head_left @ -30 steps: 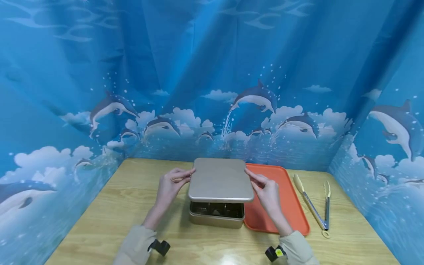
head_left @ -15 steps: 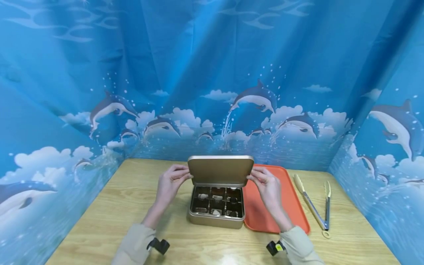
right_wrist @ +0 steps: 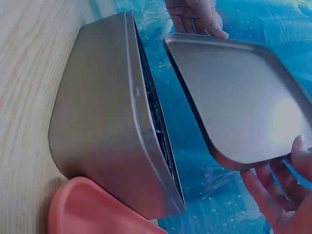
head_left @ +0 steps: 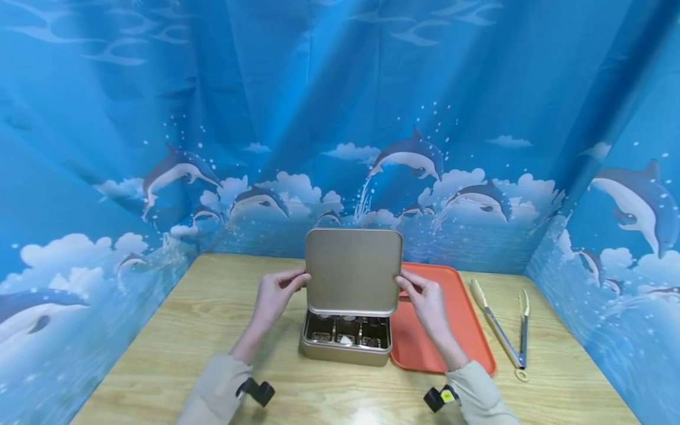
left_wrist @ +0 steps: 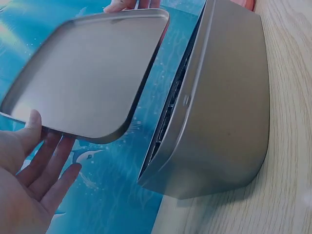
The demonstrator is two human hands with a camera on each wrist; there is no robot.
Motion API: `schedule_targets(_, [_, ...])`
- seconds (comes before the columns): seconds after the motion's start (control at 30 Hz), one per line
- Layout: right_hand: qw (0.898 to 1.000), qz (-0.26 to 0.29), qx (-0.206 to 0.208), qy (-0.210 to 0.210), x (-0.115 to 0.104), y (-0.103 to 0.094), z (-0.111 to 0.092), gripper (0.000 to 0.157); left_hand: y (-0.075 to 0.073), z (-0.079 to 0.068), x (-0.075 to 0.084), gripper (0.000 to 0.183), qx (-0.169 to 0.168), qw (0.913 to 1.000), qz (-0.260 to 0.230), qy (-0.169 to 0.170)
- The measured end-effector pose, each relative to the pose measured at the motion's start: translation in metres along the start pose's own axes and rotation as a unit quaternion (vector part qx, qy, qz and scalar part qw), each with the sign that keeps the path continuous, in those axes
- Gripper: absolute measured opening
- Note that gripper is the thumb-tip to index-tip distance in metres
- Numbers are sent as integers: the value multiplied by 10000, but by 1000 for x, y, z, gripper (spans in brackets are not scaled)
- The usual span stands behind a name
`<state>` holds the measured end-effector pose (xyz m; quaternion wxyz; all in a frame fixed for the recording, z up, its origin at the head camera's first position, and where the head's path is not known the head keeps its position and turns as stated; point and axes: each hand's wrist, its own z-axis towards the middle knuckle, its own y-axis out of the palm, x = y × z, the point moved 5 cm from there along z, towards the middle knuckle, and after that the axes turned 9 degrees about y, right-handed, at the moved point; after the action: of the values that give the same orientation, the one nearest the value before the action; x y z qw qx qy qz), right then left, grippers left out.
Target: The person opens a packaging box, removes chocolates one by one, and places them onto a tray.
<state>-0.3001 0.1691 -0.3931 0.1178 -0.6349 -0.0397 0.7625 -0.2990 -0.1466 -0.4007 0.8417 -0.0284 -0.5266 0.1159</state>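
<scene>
A metal lid point(head_left: 353, 270) stands nearly upright above a metal box point(head_left: 346, 354), its hollow inside facing me. My left hand point(head_left: 277, 295) pinches the lid's left edge between thumb and fingers. On the opposite edge, my right hand point(head_left: 428, 300) holds it the same way. Both wrist views show the lid point(left_wrist: 90, 73) apart from the box point(right_wrist: 97, 102). Inside the box, a divider makes dark compartments with small pieces in them, one whitish point(head_left: 346, 340). The lid hides the rear compartments.
An orange-red tray point(head_left: 457, 330) lies right of the box, touching or very close to it. Beyond it rest spread metal tongs point(head_left: 504, 336) with pale tips. A blue dolphin-print curtain point(head_left: 340, 118) surrounds the wooden table point(head_left: 212, 307) at the back and sides.
Both hands have lifted and tipped the lid from nearly flat over the box to almost upright, its inside now facing me. The box's front compartments came into sight.
</scene>
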Motion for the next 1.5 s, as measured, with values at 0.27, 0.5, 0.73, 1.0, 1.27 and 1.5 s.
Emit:
schedule_targets(0.27, [9964, -451, -164, 698, 10, 7, 0, 36, 7, 2, -5, 38, -254, 9991, -257, -237])
schedule_targets(0.5, [9856, -299, -947, 1365, 22, 14, -3, 45, 8, -5, -15, 40, -600, 9933, -285, -948])
schedule_targets(0.73, [9769, -17, -1503, 1517, 19, 23, -9, 50, 1, -10, -22, 43, -703, 9904, -476, -1093])
schedule_targets(1.0, [9692, 285, -1918, 1518, 10, 50, -10, 55, -27, -13, -24, 43, -577, 9914, -243, -1145])
schedule_targets(1.27, [9646, 628, -2139, 1409, -3, 104, -17, 57, -80, -22, -28, 45, -562, 9914, 262, -1149])
schedule_targets(1.5, [9601, 1141, -2268, 1176, -10, 154, -29, 57, -131, -34, -33, 47, -709, 9891, 609, -1134])
